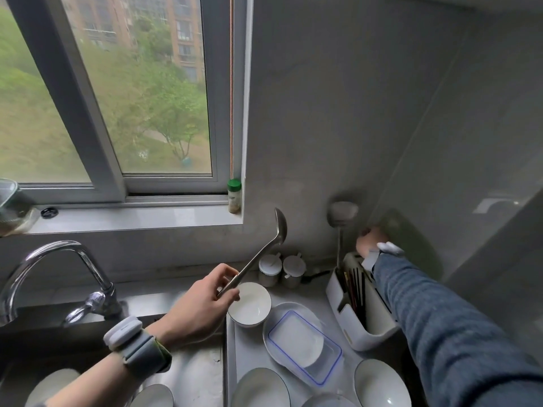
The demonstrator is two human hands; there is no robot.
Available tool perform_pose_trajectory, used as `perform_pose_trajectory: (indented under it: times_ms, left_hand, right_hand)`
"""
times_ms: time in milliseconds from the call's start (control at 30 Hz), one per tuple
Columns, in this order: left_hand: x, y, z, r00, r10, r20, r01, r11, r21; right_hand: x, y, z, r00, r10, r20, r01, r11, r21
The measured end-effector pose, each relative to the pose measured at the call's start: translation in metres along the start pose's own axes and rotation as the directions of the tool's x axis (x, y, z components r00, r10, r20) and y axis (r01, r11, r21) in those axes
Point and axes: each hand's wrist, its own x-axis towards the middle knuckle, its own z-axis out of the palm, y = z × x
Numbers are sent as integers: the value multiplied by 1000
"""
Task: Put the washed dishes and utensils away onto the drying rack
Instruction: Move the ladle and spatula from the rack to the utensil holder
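My left hand [202, 304] grips the handle of a steel ladle [280, 224], whose bowl points up toward the wall, above a small white bowl [249, 306]. My right hand [370, 240] reaches to the wall corner above a white utensil holder [368, 330]; its fingers are hidden, next to a blurred dark green board [408, 242]. A blurred spatula [342, 214] and dark chopsticks [354, 289] stand in the holder. A clear blue-rimmed container [305, 345] lies on an oval white plate [271, 324].
White bowls sit at the bottom on the counter [260, 389] [382, 383] and in the steel sink [194, 374]. The faucet [53, 254] is at the left. Two white condiment jars [269, 268] stand by the wall. A green-capped bottle [234, 195] stands on the windowsill.
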Motion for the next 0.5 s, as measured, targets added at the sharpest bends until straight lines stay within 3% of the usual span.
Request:
perform_pose_trajectory:
  times_ms: [167, 300, 333, 400, 500]
  left_hand:
    - [-1, 2, 3, 1000, 26, -6, -26, 1000, -16]
    - [-1, 5, 5, 999, 51, -19, -52, 998, -42]
    - [-1, 6, 6, 998, 61, -28, -62, 997, -51]
    - [-2, 8, 7, 996, 80, -47, -83, 995, -64]
    - [1, 11, 9, 991, 126, -49, -129, 989, -73]
  right_hand:
    - [-6, 4, 13, 999, 10, -37, -3, 981, 192]
    - [-21, -4, 29, 992, -126, 2, 118, 931, 346]
    - [-30, -10, 31, 984, -166, 66, 125, 906, 403]
    - [-56, -30, 27, 937, -263, 230, 94, 824, 559]
    - [-89, -60, 15, 763, -455, 459, 63, 759, 648]
